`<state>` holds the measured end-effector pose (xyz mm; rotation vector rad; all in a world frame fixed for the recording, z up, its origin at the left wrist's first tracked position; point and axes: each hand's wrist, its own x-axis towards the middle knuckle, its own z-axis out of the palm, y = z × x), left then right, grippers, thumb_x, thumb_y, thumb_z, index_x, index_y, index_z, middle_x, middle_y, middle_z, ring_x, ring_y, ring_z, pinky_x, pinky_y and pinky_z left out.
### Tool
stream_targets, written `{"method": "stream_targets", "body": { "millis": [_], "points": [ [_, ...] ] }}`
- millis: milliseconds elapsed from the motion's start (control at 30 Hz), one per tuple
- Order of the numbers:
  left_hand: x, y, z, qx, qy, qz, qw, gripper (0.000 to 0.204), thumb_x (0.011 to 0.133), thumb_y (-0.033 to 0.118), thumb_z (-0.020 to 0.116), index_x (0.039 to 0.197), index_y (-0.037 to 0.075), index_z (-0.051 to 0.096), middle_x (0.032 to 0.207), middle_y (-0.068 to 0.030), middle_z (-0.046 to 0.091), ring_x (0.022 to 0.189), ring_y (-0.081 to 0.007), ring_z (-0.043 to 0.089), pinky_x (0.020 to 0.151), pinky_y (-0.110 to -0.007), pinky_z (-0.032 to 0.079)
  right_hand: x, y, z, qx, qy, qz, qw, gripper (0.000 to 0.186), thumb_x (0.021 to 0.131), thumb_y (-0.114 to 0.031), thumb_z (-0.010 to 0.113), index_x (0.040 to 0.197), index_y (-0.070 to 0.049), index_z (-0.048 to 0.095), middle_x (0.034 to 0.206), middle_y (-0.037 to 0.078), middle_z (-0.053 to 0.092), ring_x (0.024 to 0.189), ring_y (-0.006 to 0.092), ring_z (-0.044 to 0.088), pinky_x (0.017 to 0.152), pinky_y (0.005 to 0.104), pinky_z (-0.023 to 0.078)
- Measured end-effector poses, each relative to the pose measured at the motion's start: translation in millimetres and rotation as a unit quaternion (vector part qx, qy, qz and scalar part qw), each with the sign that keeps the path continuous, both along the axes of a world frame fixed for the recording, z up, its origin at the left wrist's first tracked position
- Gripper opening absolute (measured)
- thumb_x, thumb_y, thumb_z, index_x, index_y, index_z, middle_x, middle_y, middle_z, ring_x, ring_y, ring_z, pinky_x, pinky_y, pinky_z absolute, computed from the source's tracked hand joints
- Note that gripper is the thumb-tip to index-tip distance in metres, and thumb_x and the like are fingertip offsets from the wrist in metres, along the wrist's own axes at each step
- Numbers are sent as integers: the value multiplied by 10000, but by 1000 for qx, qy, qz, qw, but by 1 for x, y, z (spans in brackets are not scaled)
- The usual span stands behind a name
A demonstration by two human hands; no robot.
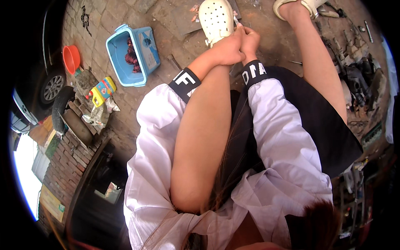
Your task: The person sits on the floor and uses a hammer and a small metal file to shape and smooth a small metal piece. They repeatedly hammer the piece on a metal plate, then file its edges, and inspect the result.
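Beside a cream clog with round holes, my two hands meet low over the ground, just past my shin. My left hand is closed, its fingertips pressed against those of my right hand, also closed. Between the fingertips a small thin, pale piece pokes out along the clog's edge. Its kind is too small to tell, and which hand grips it is hidden by the fingers. Both wrists carry black cuffs on white sleeves.
To the left, a light blue plastic tub lies with dark red, clumped things inside. Farther left are an orange-red basin, a yellow-and-blue jug and a tyre. Metal parts clutter the right side.
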<state>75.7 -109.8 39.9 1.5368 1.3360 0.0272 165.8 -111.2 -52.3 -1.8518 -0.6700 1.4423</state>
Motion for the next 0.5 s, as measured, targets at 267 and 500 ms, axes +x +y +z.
{"method": "stream_targets", "body": {
  "millis": [267,500],
  "points": [
    [-1,-2,2,35,-28,17,999,803,654,130,651,1338,-99,297,993,-320,603,952,-419,605,827,-405,485,0,1,11,10,-56,2,998,283,855,-243,677,891,35,716,711,160,691,621,197,630,631,338,497],
    [9,7,-1,16,-12,-56,998,804,666,123,637,1360,-90,290,989,-281,617,931,-403,613,795,-412,489,8,-8,-3,21,-72,-58,995,259,872,-222,666,859,32,715,678,130,680,621,195,616,613,339,490]
  ]
}}
